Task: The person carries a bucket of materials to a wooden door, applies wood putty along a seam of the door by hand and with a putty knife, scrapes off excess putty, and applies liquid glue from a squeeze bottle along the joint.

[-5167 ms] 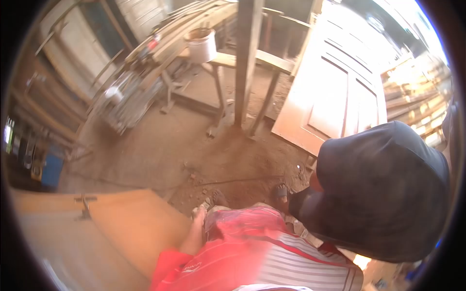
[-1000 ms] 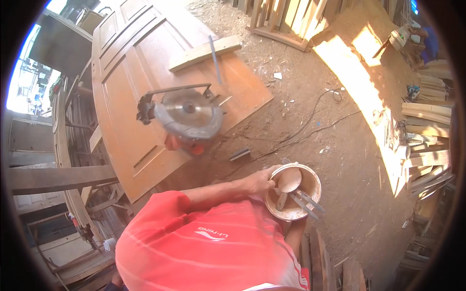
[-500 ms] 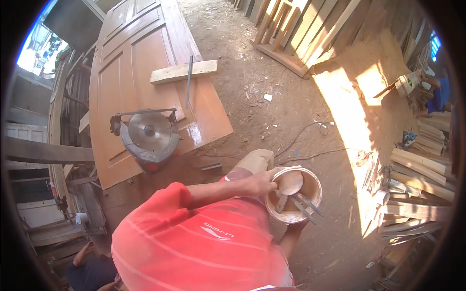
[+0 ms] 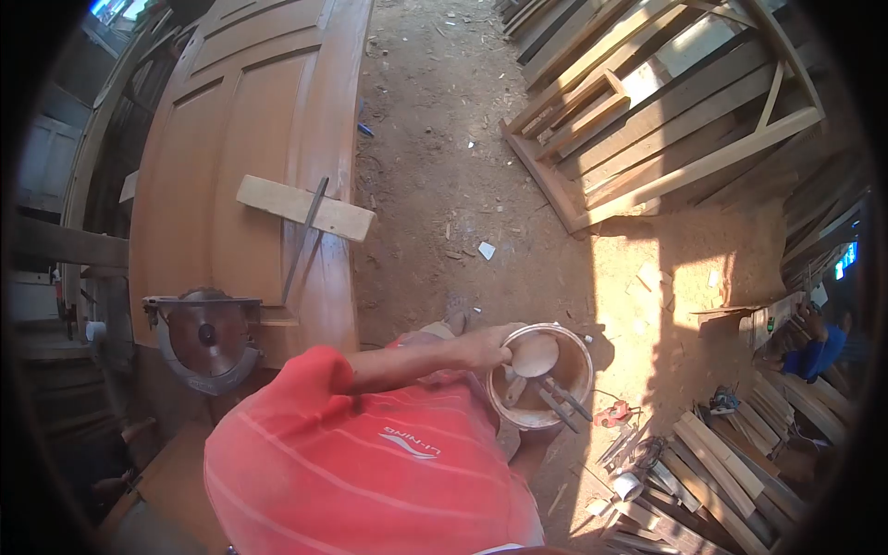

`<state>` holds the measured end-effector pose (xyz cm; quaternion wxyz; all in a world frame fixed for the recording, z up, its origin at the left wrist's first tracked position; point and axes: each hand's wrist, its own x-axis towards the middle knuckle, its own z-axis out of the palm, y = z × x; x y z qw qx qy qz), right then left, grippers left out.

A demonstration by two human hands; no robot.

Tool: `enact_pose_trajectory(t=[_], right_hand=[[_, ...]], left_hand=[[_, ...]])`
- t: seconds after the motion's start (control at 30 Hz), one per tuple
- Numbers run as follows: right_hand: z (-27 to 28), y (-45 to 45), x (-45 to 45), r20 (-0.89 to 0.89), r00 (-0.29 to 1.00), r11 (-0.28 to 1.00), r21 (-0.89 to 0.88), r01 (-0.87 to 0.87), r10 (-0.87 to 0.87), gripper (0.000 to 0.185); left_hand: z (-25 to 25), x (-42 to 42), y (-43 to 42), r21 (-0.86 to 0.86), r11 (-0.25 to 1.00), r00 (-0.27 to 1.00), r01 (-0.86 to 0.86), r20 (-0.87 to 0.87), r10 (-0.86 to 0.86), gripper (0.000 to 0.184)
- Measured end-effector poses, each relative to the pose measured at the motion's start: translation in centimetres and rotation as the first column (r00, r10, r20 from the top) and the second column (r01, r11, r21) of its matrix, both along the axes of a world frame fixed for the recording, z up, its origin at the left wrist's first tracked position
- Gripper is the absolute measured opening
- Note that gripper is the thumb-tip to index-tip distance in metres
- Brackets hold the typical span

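My left hand [image 4: 486, 349] is closed on the near-left rim of a round white bucket [image 4: 585, 361], which is tilted so that its inside shows. A round, pale-coated tool [image 4: 535, 355] and dark-handled tools [image 4: 566, 404] stand in it. My right forearm [image 4: 531, 451] reaches up under the bucket; the bucket hides the fingers of that hand.
On the left, a panelled wooden door [image 4: 268, 111] bears a wood block [image 4: 301, 207], a thin dark bar [image 4: 302, 242] and a circular saw [image 4: 205, 340]. Wooden frames [image 4: 703, 162] are at upper right. Stacked boards [image 4: 721, 462] and a person in blue [image 4: 820, 351] are at right.
The view has swung right, so the door and saw have shifted left and down. The wooden frames show more fully. My left hand keeps its hold on the bucket.
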<state>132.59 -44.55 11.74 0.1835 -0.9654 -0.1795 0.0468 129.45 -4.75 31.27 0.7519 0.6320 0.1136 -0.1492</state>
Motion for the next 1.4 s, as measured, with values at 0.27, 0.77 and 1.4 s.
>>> enact_pose_trajectory(t=[0.27, 0.77, 1.4], right_hand=[[8.6, 19.5, 18.9, -0.670, 0.459, -0.024, 0.551, 0.834, 0.584, 0.070], [5.2, 47.7, 43.6, -0.817, 0.075, 0.537, 0.443, 0.718, 0.572, 0.077], [6.5, 93.4, 58.3, -0.845, 0.005, 0.840, 0.533, 0.101, 0.535, 0.091]], left_hand=[[2.8, 7.3, 9.0, 0.135, 0.921, 0.931, -0.365, 0.054, 0.361, 0.075], [0.9, 21.8, 27.5, 0.194, 0.662, 0.676, -0.723, 0.007, 0.737, 0.076], [12.3, 21.2, 53.4, 0.092, -0.136, -0.128, -0.986, 0.088, 0.988, 0.058]])
